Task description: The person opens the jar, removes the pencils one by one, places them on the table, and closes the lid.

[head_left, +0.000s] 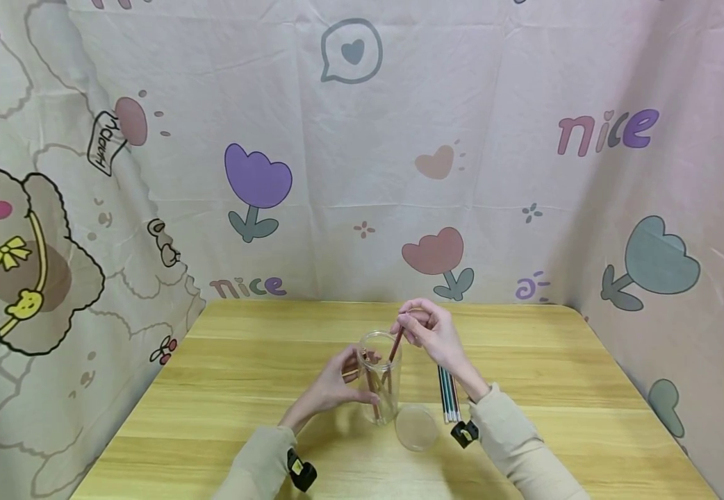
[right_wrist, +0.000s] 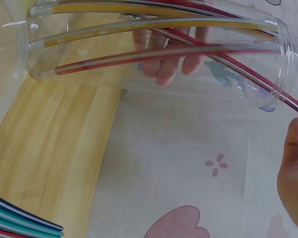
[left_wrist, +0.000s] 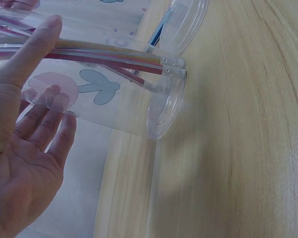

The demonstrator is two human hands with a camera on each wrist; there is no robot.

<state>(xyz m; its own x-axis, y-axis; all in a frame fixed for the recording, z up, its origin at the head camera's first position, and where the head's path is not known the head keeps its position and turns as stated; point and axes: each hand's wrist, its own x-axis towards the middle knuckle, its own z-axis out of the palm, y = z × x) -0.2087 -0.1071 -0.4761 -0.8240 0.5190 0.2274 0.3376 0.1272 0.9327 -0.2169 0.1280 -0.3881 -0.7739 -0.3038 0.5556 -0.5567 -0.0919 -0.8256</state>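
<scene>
A tall clear jar [head_left: 389,408] stands on the wooden table. My left hand [head_left: 335,386] grips it from the left side, thumb in front and fingers round the far side. Inside lean several yellow pencils [right_wrist: 84,37] and red pencils [right_wrist: 99,63], eraser ends at the bottom, as the left wrist view also shows. Above the open rim, my right hand [head_left: 432,335] pinches a red pencil [head_left: 396,345] near its upper end. That pencil slants down through the mouth, its lower part inside the jar.
A round clear lid [head_left: 417,428] lies on the table [head_left: 224,389] just right of the jar's base. Several dark, teal and red pencils [head_left: 447,397] lie side by side under the right forearm. A patterned cloth [head_left: 349,139] hangs behind the table and along its sides.
</scene>
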